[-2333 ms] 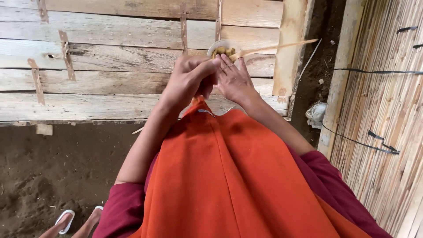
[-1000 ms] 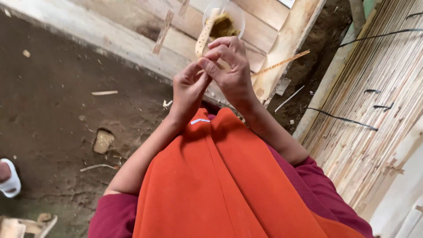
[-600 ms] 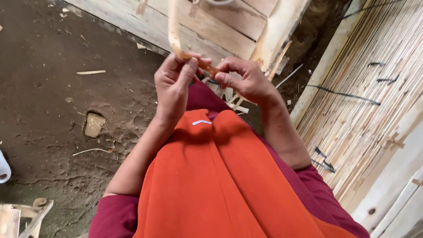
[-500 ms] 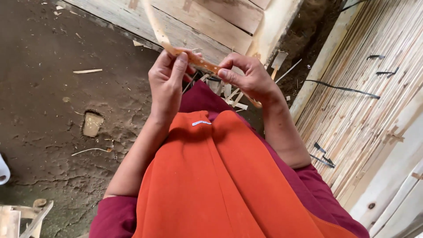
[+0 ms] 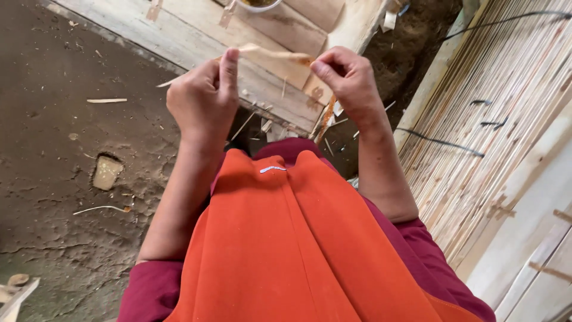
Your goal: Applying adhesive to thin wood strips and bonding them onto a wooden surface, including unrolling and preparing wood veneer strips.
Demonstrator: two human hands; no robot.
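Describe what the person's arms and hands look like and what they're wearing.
Both the left hand and right hand are bare: no gloves, rings or watch visible. Forearms are uncovered; short maroon sleeves end near the elbows, over an orange garment.

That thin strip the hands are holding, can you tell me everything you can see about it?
The strip is a thin, flat, pale tan sliver that looks like bamboo or wood. It lies nearly level between the two hands, held up above the wooden planks. The left hand pinches it with the thumb pointing up; a paler tail sticks out past that hand toward the dirt floor. The right hand grips the other end, which looks more orange-brown.
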